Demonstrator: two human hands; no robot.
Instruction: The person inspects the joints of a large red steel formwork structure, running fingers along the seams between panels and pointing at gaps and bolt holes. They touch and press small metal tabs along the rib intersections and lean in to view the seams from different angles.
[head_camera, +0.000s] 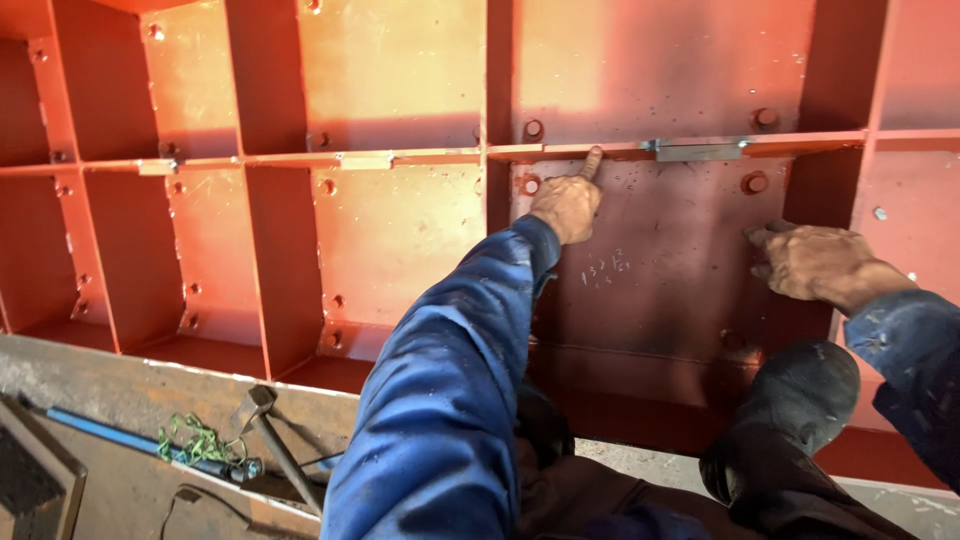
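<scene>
A large orange-red ribbed steel panel (400, 230) stands upright, its horizontal rib (420, 157) carrying a small grey metal bracket (697, 150). The left hand (567, 203) grips nothing, forefinger out and touching the rib; the right hand (812, 260) lies on the panel face, fingers curled, holding nothing. A steel hammer (268, 428) lies on the floor below.
</scene>
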